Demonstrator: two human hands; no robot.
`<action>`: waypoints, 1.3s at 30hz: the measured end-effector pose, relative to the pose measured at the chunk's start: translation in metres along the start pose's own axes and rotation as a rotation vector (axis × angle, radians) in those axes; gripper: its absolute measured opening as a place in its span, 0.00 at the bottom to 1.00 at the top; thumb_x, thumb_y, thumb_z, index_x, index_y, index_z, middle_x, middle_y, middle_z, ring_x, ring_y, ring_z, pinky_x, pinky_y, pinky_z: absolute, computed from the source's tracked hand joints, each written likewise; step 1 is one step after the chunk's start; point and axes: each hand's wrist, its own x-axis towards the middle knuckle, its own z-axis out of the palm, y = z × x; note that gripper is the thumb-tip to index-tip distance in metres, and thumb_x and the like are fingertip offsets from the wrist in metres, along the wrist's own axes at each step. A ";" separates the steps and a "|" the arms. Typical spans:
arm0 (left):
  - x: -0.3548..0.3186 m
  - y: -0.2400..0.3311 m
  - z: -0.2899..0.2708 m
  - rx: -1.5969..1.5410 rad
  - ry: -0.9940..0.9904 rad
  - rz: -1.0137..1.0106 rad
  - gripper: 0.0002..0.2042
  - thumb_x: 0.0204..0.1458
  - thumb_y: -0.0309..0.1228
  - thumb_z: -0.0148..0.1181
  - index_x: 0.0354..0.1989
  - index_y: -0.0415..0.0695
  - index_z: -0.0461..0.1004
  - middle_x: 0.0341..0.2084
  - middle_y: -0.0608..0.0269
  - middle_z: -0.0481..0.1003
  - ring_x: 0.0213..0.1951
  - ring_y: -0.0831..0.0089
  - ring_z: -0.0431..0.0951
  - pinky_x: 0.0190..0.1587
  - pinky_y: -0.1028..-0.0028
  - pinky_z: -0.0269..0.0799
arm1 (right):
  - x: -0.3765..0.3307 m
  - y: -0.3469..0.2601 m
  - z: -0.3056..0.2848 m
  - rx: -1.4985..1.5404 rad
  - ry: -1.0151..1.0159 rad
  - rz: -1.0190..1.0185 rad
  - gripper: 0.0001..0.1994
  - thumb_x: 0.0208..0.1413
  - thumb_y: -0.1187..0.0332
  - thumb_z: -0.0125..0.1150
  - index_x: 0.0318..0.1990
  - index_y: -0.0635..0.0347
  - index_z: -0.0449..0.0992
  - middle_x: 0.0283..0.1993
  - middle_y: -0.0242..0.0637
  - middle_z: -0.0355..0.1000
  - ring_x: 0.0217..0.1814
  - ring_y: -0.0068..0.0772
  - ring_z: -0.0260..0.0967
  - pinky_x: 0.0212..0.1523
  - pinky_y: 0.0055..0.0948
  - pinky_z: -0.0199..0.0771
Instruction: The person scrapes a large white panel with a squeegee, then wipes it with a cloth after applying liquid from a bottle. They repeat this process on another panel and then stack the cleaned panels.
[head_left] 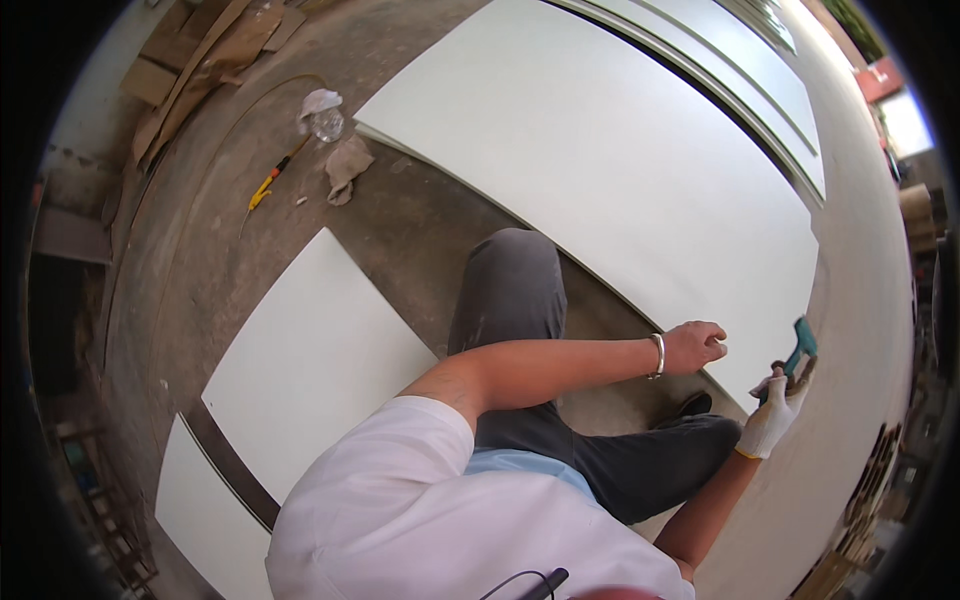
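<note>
white and smooth-faced, the large panel lies flat in front of the person, its far left corner showing at least 1 more sheet beneath it. the bare left hand, with a silver bangle at the wrist, is over the near edge, fingers loosely curled; whether they pinch or press on anything cannot be told. the gloved right hand has its fingers wrapped around a teal tool just beside the panel's right end; whether the tool touches that edge is unclear. the likeliest harm from here seems to be a scratch or chipped corner, if the tool slipped or tipped inward across the pale face. the 2 hands are near each other and only 1 looks gloved, so a stray stroke could catch bare fingers. the left knee is close to the long edge, and a shift of weight there might nudge the top sheet out of line. behind the left arm, a smaller white panel lies on the floor, where a careless step back could mark it.
</note>
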 end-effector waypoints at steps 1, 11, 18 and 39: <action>-0.005 0.017 -0.004 -0.154 0.077 0.029 0.24 0.65 0.44 0.58 0.58 0.33 0.74 0.55 0.39 0.78 0.57 0.52 0.79 0.61 0.61 0.73 | -0.007 -0.013 0.039 -0.027 -0.095 0.023 0.37 0.67 0.79 0.52 0.81 0.56 0.47 0.46 0.39 0.73 0.29 0.17 0.64 0.28 0.20 0.71; -0.128 0.012 -0.264 -0.866 0.950 0.264 0.14 0.70 0.37 0.53 0.55 0.40 0.73 0.36 0.53 0.82 0.33 0.65 0.84 0.34 0.64 0.81 | -0.079 -0.046 0.301 -0.196 -0.948 -0.230 0.44 0.58 0.83 0.48 0.82 0.53 0.40 0.69 0.53 0.66 0.46 0.26 0.74 0.50 0.28 0.77; -0.285 -0.119 -0.461 -0.723 1.420 -0.273 0.12 0.68 0.37 0.51 0.51 0.43 0.71 0.29 0.55 0.83 0.22 0.67 0.81 0.21 0.66 0.77 | -0.055 -0.012 0.278 -0.106 -0.748 0.079 0.40 0.60 0.83 0.45 0.81 0.56 0.45 0.66 0.53 0.66 0.42 0.25 0.70 0.48 0.27 0.77; -0.352 -0.178 -0.248 1.114 1.108 -0.404 0.18 0.58 0.30 0.56 0.56 0.40 0.75 0.64 0.46 0.70 0.71 0.49 0.62 0.72 0.47 0.56 | 0.035 -0.020 0.278 -0.317 -1.026 0.157 0.30 0.63 0.75 0.47 0.74 0.67 0.61 0.47 0.42 0.76 0.37 0.23 0.72 0.40 0.27 0.79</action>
